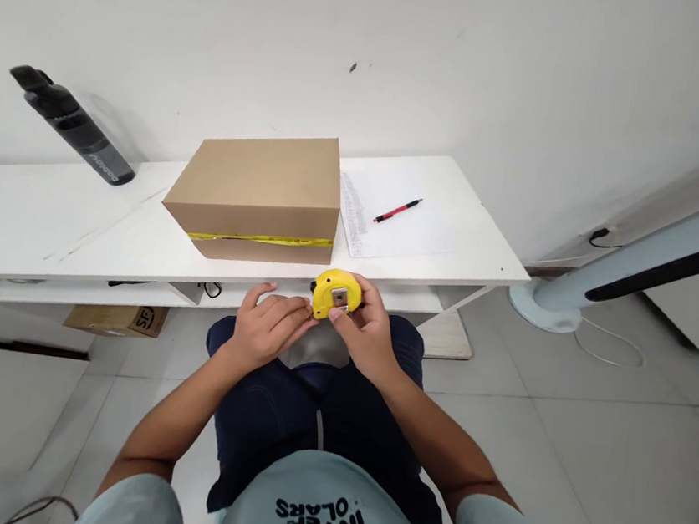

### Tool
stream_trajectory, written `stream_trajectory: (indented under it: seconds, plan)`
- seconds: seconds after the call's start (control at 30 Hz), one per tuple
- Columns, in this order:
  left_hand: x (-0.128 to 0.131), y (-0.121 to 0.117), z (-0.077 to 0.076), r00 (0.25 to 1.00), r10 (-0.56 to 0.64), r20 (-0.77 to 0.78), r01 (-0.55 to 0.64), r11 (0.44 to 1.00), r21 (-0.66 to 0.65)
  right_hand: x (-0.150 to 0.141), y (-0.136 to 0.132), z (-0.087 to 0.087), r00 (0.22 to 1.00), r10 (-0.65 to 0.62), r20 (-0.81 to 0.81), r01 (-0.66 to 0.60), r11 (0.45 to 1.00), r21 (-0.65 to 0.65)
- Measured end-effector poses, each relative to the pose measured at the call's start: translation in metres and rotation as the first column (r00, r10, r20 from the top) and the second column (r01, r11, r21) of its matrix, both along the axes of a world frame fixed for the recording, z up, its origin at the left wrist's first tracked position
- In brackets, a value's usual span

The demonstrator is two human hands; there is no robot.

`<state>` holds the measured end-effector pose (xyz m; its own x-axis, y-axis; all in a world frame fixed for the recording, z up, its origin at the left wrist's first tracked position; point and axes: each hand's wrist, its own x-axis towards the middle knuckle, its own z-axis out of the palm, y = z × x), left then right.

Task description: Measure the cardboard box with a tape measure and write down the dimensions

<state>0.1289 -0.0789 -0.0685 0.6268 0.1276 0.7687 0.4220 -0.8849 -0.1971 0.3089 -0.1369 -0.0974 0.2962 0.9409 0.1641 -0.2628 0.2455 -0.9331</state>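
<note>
My right hand (pixel 372 332) is closed around a yellow tape measure (pixel 329 283), with the thumb across its face by the metal clip. My left hand (pixel 270 324) has its fingers bent together, and the fingertips meet the lower left edge of the tape measure. What exactly those fingertips pinch is hidden. Both hands are above my lap, just in front of the white desk (pixel 486 252). Beyond them a brown cardboard box (pixel 264 172) stands near the desk's front edge, with a yellow strip (pixel 263 240) running along its front side.
Right of the box lie white paper sheets (pixel 403 239), with a red and black pen (pixel 397 210) on top. A dark bottle (pixel 78 128) stands at the far left. Below the desk sits another carton (pixel 116 319). A pale column appliance (pixel 640 261) rises from the floor at right.
</note>
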Motion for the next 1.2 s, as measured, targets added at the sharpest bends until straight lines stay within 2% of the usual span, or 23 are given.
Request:
stream_trajectory:
  seconds: [0.07,0.17,0.23,0.27,0.3,0.33,0.4,0.43,0.47,0.5,0.57,0.63,0.73,0.83,0.9,0.97,1.07,1.2]
  plan:
    - [-0.001,0.0,-0.006,0.999,-0.003,-0.032,0.003,1.0,-0.018,0.005,0.002,-0.004,0.999,0.007,-0.034,-0.008,0.999,-0.042]
    - [-0.011,0.002,-0.016,0.996,0.086,-0.033,-0.088,0.995,-0.056,0.017,0.008,-0.01,0.997,0.045,-0.058,-0.051,0.993,-0.104]
    - [-0.023,0.008,-0.024,0.978,0.192,0.079,-0.183,0.977,-0.107,0.024,0.018,-0.016,0.994,0.098,-0.04,-0.102,0.987,-0.125]
    - [-0.03,0.013,-0.028,0.947,0.274,0.168,-0.246,0.954,-0.171,0.026,0.024,-0.02,0.992,0.129,-0.016,-0.13,0.982,-0.134]
    - [-0.038,0.02,-0.031,0.884,0.381,0.27,-0.304,0.909,-0.286,0.027,0.03,-0.024,0.987,0.162,0.014,-0.158,0.976,-0.148]
    - [-0.046,0.029,-0.034,0.79,0.499,0.355,-0.332,0.836,-0.437,0.027,0.037,-0.028,0.98,0.196,0.042,-0.186,0.968,-0.17]
    - [-0.062,0.049,-0.035,0.596,0.695,0.401,-0.271,0.645,-0.715,0.024,0.049,-0.033,0.962,0.261,0.079,-0.238,0.945,-0.224]
    - [-0.069,0.059,-0.034,0.55,0.744,0.38,-0.209,0.563,-0.8,0.021,0.053,-0.034,0.954,0.287,0.086,-0.259,0.934,-0.247]
    - [-0.076,0.068,-0.032,0.548,0.758,0.353,-0.154,0.506,-0.849,0.019,0.057,-0.035,0.947,0.308,0.092,-0.276,0.925,-0.261]
    - [-0.081,0.076,-0.03,0.577,0.748,0.329,-0.118,0.474,-0.872,0.017,0.06,-0.035,0.941,0.325,0.1,-0.289,0.92,-0.264]
    - [-0.089,0.082,-0.024,0.638,0.706,0.308,-0.071,0.452,-0.889,0.016,0.062,-0.033,0.935,0.335,0.121,-0.298,0.922,-0.249]
    - [-0.094,0.077,-0.018,0.65,0.684,0.331,-0.04,0.466,-0.884,0.02,0.059,-0.029,0.939,0.319,0.128,-0.287,0.932,-0.223]
    - [-0.097,0.056,-0.004,0.622,0.673,0.4,-0.033,0.533,-0.846,0.033,0.048,-0.018,0.942,0.316,0.113,-0.295,0.94,-0.171]
    - [-0.095,0.038,0.016,0.608,0.61,0.507,-0.006,0.643,-0.766,0.045,0.032,0.0,0.933,0.347,0.099,-0.34,0.937,-0.076]
    - [-0.092,0.034,0.032,0.617,0.514,0.595,0.044,0.733,-0.679,0.05,0.024,0.013,0.932,0.345,0.109,-0.347,0.938,-0.003]
    - [-0.088,0.034,0.045,0.617,0.42,0.666,0.095,0.8,-0.593,0.052,0.02,0.025,0.933,0.333,0.138,-0.344,0.937,0.065]
    - [-0.083,0.036,0.059,0.591,0.382,0.711,0.113,0.833,-0.542,0.052,0.015,0.041,0.922,0.337,0.189,-0.364,0.922,0.131]
    - [-0.086,0.044,0.062,0.548,0.451,0.705,0.093,0.804,-0.587,0.047,0.008,0.055,0.91,0.364,0.201,-0.398,0.902,0.167]
